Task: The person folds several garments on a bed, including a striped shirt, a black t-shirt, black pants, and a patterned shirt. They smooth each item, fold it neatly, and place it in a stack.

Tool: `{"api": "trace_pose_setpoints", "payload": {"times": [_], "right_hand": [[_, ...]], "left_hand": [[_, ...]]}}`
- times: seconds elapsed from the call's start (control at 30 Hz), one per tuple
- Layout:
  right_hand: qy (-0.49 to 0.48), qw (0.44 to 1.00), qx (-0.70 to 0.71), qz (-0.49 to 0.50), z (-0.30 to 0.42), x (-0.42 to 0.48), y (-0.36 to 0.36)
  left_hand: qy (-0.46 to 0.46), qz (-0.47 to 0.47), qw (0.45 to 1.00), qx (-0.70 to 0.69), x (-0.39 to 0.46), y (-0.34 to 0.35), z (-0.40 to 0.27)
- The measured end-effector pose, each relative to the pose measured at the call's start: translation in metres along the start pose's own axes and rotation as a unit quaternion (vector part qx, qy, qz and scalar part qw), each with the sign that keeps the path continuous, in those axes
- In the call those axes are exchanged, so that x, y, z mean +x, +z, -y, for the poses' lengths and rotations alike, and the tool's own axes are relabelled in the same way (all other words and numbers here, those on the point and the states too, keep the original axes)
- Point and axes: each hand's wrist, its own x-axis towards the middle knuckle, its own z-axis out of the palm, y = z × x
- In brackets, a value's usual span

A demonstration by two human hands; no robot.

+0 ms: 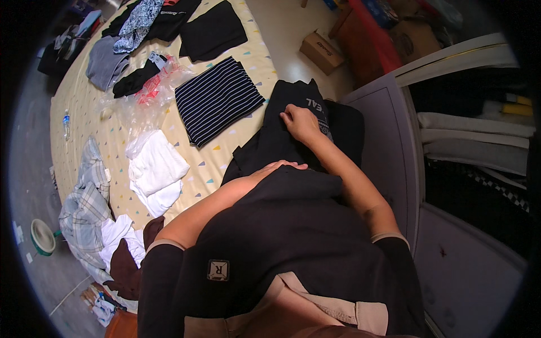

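A black garment with a light print (291, 101) lies in front of me, across my lap and along the bed's edge. My right hand (301, 122) rests on it with curled fingers; whether cloth is pinched between them is not clear. Nearer my body, my left hand (285, 164) is laid against the dark cloth, partly hidden behind my shirt. Just left of the garment, a folded black-and-white striped garment (219, 101) sits on the bed. Beyond that lies a folded black cloth (213, 31). White folded clothes (156, 167) are at the left, beside clear plastic packaging (148, 105) with red print.
The bed (211, 169) has a pale patterned sheet. It also holds a grey cloth (105, 63), a plaid shirt (86, 203) and a brown cloth (124, 270). An open cabinet (380, 110) with folded textiles stands close on the right. A cardboard box (322, 53) is on the floor ahead.
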Motion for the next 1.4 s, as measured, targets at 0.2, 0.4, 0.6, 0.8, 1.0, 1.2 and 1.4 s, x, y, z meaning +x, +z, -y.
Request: {"api": "trace_pose_setpoints", "payload": {"times": [0.2,0.4,0.6,0.8,1.0,1.2,1.4], "right_hand": [[-0.344,0.935,0.067,0.046,0.038,-0.018,-0.014],[-0.307,0.951,-0.019,0.02,-0.009,-0.024,0.012],[-0.372,0.925,-0.016,0.079,-0.035,-0.051,0.002],[-0.331,0.936,0.088,0.079,-0.057,-0.056,0.001],[-0.161,0.933,0.275,0.168,-0.07,-0.1,-0.04],[0.197,0.619,0.721,0.241,-0.071,-0.127,-0.075],[0.133,0.849,0.419,0.294,-0.033,-0.096,-0.103]], "left_hand": [[0.0,-0.03,1.0,-0.005,-0.003,-0.005,0.003],[-0.006,-0.073,0.997,-0.04,0.0,-0.016,-0.006],[-0.023,-0.199,0.98,0.002,-0.008,-0.048,-0.009],[-0.002,-0.074,0.919,0.388,0.0,-0.068,0.012],[0.05,-0.034,0.912,0.407,0.014,-0.082,0.032],[0.084,-0.113,0.946,0.292,0.013,-0.076,0.064],[0.032,-0.121,0.982,0.145,0.017,-0.085,0.068]]}}
